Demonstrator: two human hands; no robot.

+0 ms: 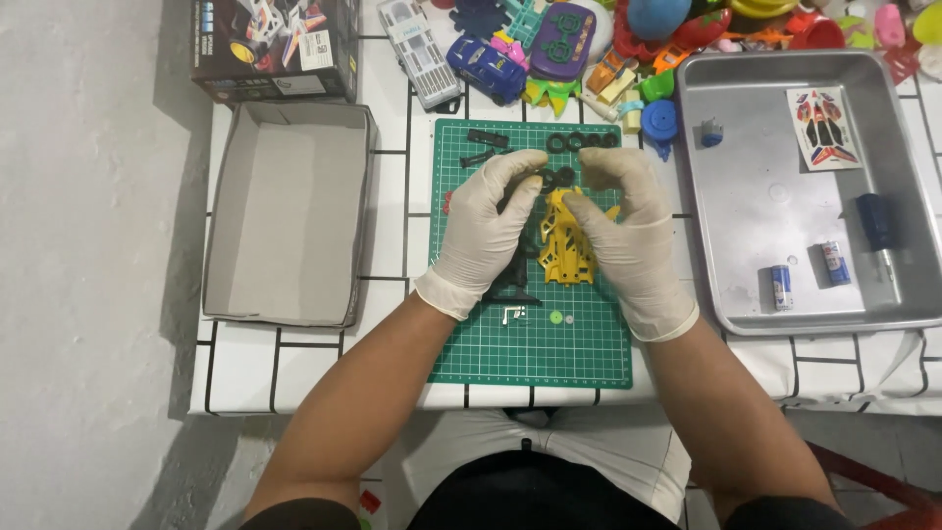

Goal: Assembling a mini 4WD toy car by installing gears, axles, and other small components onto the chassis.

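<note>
Both forearms are reaching up from the lower edge of the view onto a tiled table [392, 118], the biggest surface here. On its right side a metal tray [756, 186] is holding a sticker sheet [824, 129], a dark screwdriver [876, 228] and two small batteries [781, 287]. On its left side an open cardboard box [289, 211] is sitting. Between them a green cutting mat [579, 339] is lying under the hands. The yellow toy car body [564, 240] is sitting over the mat's middle, directly between the two hands, its long axis running away from the person; which end is its nose I cannot tell. The left hand [486, 231], gloved, is curling its fingers over black parts [517, 275] just beside the body. The right hand [628, 231], also gloved, is pinching the body's right edge, so it is the nearer one. Black tyre rings [582, 141] are lining the mat's far edge
</note>
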